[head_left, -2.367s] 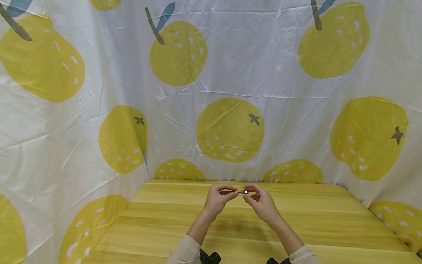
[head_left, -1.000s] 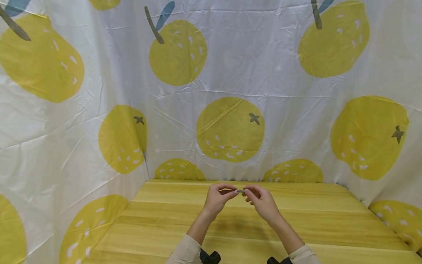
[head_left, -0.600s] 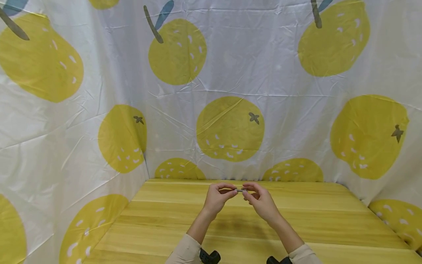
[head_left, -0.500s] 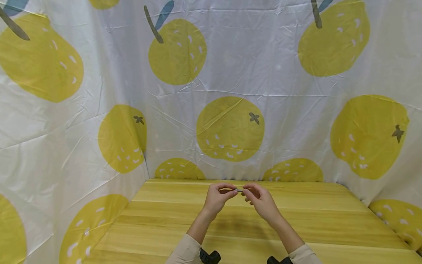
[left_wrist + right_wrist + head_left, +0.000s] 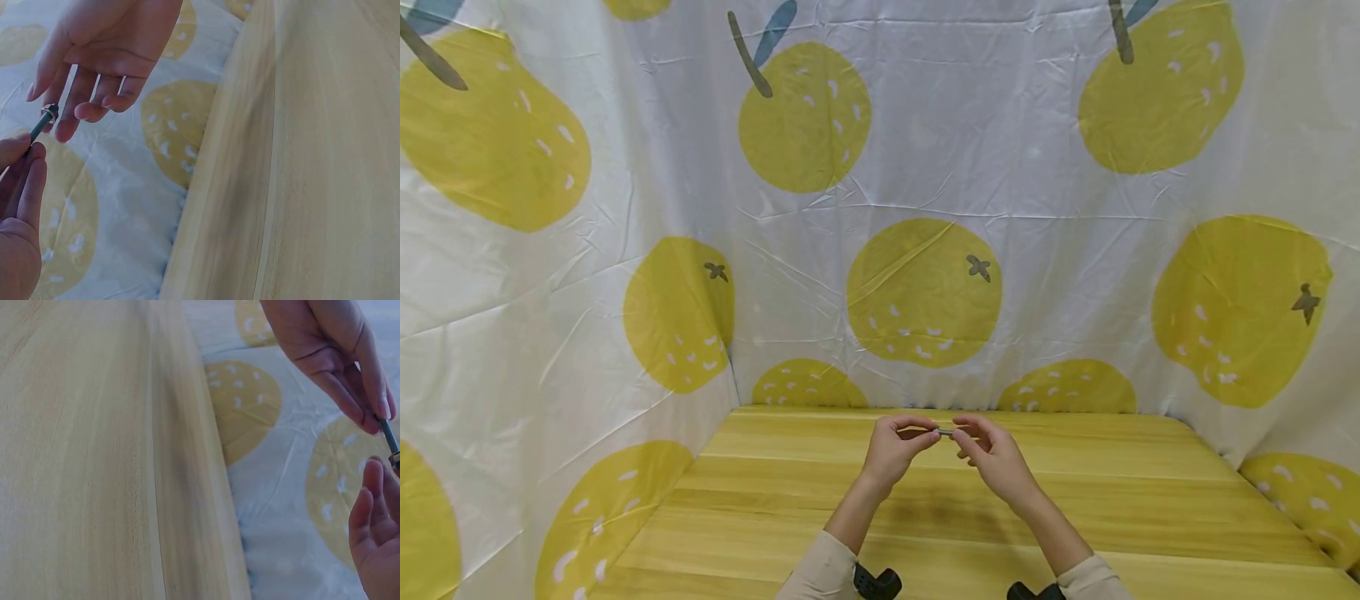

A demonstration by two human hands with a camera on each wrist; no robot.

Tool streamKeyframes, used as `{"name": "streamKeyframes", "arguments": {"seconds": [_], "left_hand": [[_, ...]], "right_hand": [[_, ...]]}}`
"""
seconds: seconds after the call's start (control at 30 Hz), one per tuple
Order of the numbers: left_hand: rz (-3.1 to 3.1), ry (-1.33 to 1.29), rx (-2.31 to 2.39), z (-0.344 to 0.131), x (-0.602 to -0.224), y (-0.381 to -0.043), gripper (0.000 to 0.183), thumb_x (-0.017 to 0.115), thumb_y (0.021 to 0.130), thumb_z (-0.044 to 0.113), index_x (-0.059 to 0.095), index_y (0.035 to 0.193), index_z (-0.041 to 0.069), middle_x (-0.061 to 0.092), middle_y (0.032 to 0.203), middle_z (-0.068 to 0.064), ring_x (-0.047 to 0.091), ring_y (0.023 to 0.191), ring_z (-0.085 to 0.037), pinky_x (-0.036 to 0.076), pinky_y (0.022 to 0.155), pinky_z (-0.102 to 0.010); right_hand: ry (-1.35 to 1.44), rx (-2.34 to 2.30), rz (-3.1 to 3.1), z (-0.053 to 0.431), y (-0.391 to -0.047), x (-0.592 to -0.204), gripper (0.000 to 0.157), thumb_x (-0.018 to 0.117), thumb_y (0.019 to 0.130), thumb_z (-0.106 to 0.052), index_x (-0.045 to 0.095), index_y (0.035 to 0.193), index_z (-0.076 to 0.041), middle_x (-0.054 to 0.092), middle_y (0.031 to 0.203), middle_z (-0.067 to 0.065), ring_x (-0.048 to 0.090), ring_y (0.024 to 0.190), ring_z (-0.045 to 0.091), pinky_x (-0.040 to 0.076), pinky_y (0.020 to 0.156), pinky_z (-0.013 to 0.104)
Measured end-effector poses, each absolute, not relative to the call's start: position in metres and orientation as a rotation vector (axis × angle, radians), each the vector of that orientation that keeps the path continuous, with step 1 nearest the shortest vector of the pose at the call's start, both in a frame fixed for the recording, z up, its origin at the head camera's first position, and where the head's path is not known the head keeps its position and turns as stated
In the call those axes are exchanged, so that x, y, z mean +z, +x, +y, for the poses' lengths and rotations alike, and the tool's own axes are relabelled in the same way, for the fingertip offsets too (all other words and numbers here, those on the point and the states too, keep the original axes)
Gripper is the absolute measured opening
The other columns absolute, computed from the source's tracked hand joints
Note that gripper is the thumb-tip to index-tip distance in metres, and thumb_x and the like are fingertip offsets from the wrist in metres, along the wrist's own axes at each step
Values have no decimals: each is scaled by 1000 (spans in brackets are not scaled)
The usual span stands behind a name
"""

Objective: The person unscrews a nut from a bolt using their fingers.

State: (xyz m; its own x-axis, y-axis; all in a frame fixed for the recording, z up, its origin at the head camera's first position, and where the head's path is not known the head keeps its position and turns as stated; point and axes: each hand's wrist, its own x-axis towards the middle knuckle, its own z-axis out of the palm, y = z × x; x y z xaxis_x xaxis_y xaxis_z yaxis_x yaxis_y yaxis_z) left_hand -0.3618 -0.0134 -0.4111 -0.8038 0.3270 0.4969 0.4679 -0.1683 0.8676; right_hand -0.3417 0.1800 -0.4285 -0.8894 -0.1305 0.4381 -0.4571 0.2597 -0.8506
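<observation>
A thin metal bolt [image 5: 946, 432] is held up level over the table between the two hands. My left hand [image 5: 891, 454] pinches its left end between thumb and fingertips. In the left wrist view the bolt's grey-green shank [image 5: 38, 128] leads to a wider, shiny nut-like end [image 5: 50, 112]. My right hand [image 5: 996, 461] surrounds that end with thumb and index spread apart. Its index fingertip lies right at the wider end, while the thumb [image 5: 40, 78] stands off to the side. In the right wrist view the same end [image 5: 395, 460] is partly cut off by the frame edge.
Below the hands lies a yellow wood-grain table [image 5: 760, 517]. A white curtain [image 5: 1045, 275] with yellow fruit prints hangs behind it and along the sides. Black wrist devices [image 5: 877, 585] sit near both sleeves.
The right thumb and fingers have shifted back and forth around the bolt's wider end, closing in and parting again. The shiny end, plain at first, is now behind them. The left hand stays put.
</observation>
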Motion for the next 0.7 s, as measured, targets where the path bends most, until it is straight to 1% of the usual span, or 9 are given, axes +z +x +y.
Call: {"name": "streamKeyframes", "arguments": {"seconds": [0.13,0.2,0.27,0.37,0.47,0.53,0.67,0.7], "left_hand": [[-1958,-937,-2130,-14,-411,-362,15,68,84,1,69,98,-5,62,103,-16,63,94,-33,51,80,-40],[-1960,-940,-2131,-14,-411,-362,16,68,84,1,68,98,-5,62,104,-16,63,94,-33,51,80,-39],[-1962,-943,-2133,-15,-411,-362,16,68,84,1,68,98,-6,61,105,-16,63,95,-33,51,81,-39],[-1965,-938,-2134,-15,-411,-362,16,68,84,1,68,98,-6,61,105,-15,63,94,-33,51,80,-38],[-1967,-927,-2132,-14,-410,-362,15,68,84,1,68,97,-6,62,105,-14,63,94,-33,51,81,-39],[-1968,-921,-2130,-14,-410,-361,15,68,84,1,69,97,-6,62,104,-15,63,94,-32,51,81,-40],[-1974,-917,-2128,-14,-408,-360,15,68,84,1,69,98,-5,62,103,-17,63,94,-32,50,81,-42],[-1974,-916,-2128,-14,-408,-360,15,68,84,1,69,98,-5,62,104,-17,63,94,-32,50,81,-43]], "right_hand": [[565,1666,-2258,180,-342,-429,31,53,96,-28,58,119,-9,64,102,13,60,83,30,50,71,46],[577,1660,-2256,180,-342,-429,28,54,96,-24,58,119,-9,63,104,13,60,83,28,51,71,43],[575,1666,-2253,180,-341,-429,28,58,94,-22,57,120,-11,62,107,13,61,84,26,51,71,41],[567,1672,-2261,179,-341,-428,34,61,91,-27,55,123,-17,60,113,11,62,85,23,51,71,37],[558,1673,-2266,179,-342,-429,37,60,92,-33,53,126,-20,61,112,9,62,85,25,51,72,39],[552,1666,-2262,179,-343,-430,35,57,93,-35,55,124,-18,63,107,10,62,84,27,51,73,43],[540,1658,-2254,179,-343,-430,26,55,95,-30,60,116,-16,65,99,8,61,84,29,50,73,48],[542,1654,-2254,180,-343,-430,24,55,95,-28,61,114,-16,64,99,8,61,84,28,50,73,47]]}}
